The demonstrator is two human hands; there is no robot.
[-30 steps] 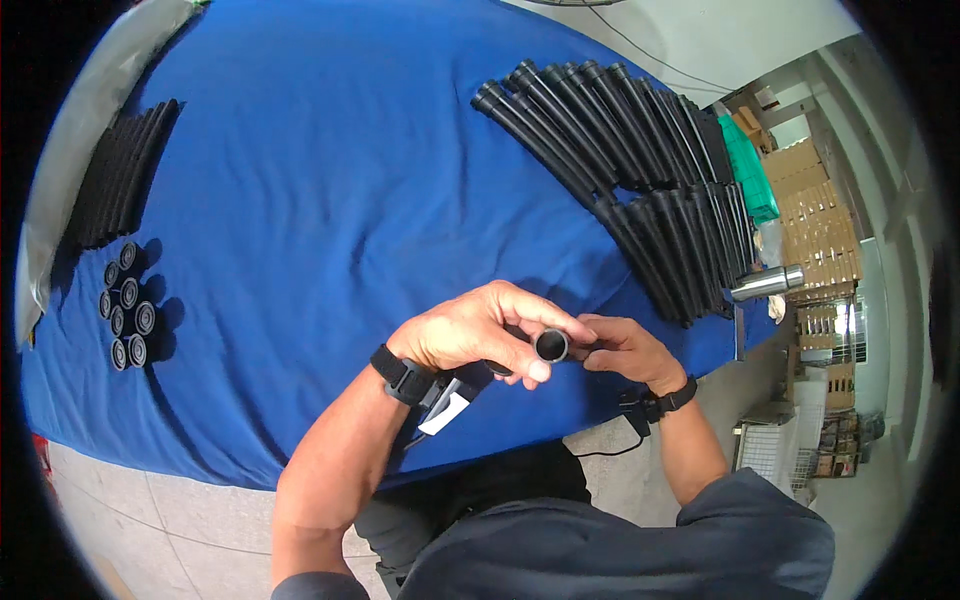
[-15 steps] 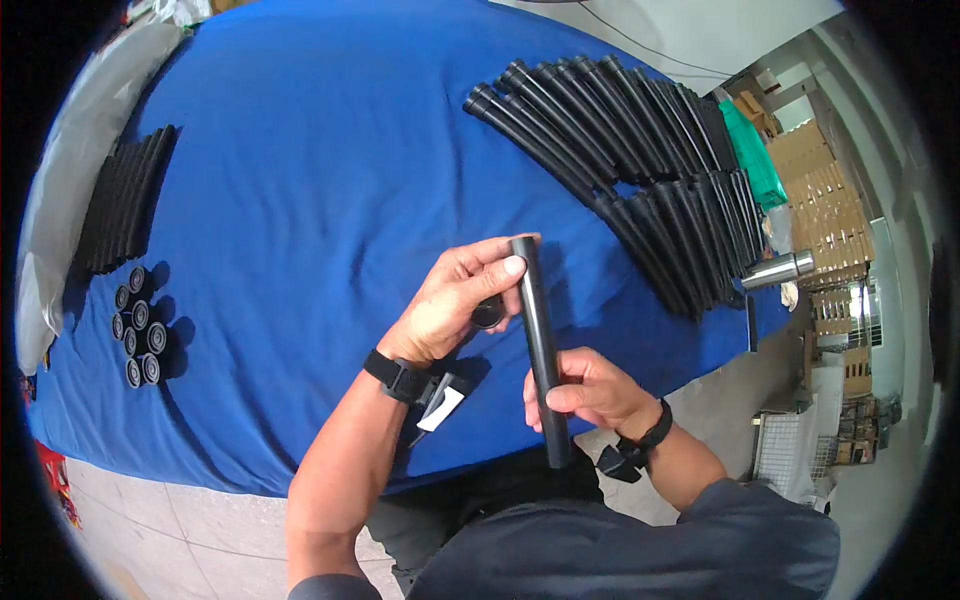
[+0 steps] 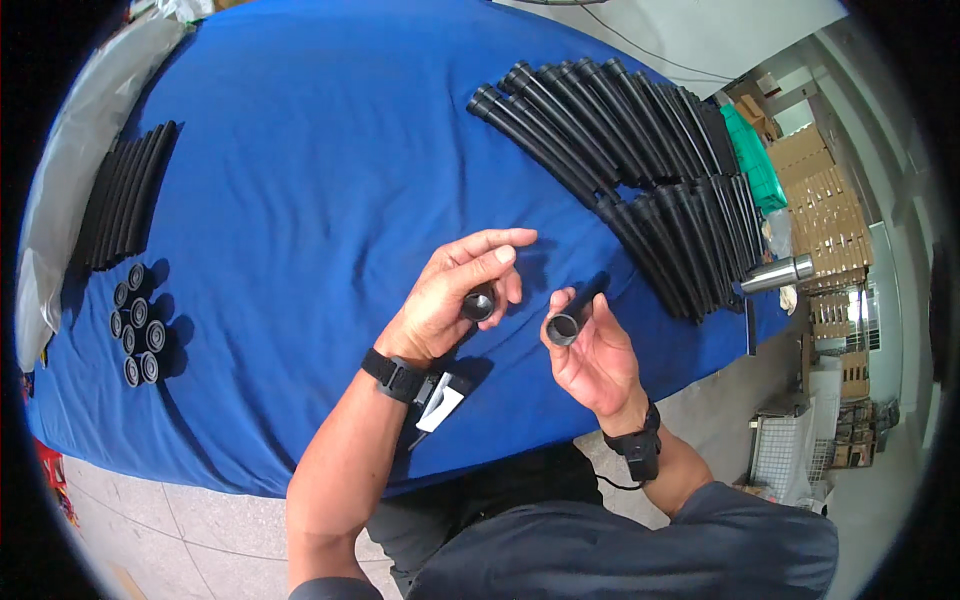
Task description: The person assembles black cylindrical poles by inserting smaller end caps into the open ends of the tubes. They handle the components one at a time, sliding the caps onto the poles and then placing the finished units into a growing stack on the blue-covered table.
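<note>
In my right hand (image 3: 598, 365) is a black tube (image 3: 590, 300), held between thumb and fingers. Its round, hollow end faces up toward me, and the rest points away over the cloth. My left hand (image 3: 445, 290) is a little to the left, index finger stretched out and thumb alongside. Its lower fingers curl round a small black round cap (image 3: 479, 303), whose hollow side shows. The two hands are apart, and the tube touches only the right one. A blue cloth (image 3: 330, 150) lies beneath both.
Long black tubes with collared ends (image 3: 590, 120) lie in two rows at the right. Several round black caps (image 3: 137, 311) stand at the left, below a stack of plain black tubes (image 3: 130, 195). A shiny metal cylinder (image 3: 778, 273) lies by the right edge, near a green crate (image 3: 755, 160).
My right hand has drawn the tube away from my left hand's fingertips and turned its end toward me. The left hand keeps its place, with the cap still in it.
</note>
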